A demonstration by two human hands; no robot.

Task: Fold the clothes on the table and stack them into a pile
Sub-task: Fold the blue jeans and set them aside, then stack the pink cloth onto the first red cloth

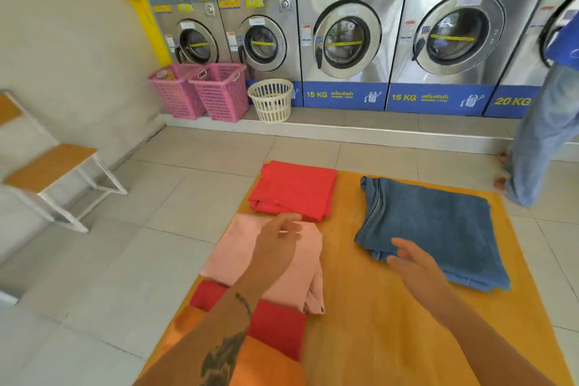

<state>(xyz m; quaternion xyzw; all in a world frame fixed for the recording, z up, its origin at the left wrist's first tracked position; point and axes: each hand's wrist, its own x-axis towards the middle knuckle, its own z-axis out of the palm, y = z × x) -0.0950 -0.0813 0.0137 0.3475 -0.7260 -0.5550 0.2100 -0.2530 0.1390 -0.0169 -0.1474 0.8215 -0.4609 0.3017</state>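
Folded pale pink cotton garment (282, 266) lying on the orange bench (376, 323) beneath the released left grip (277, 236), folded red cloth (294, 189) just beyond, folded blue denim (438, 229) touching the empty right grip (410, 260); stacking likely calls for lifting each piece flat by both edges.

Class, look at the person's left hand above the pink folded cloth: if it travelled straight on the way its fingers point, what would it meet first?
Most likely the bright red folded garment just beyond the left hand, though the hand's height above the cloth is unclear.
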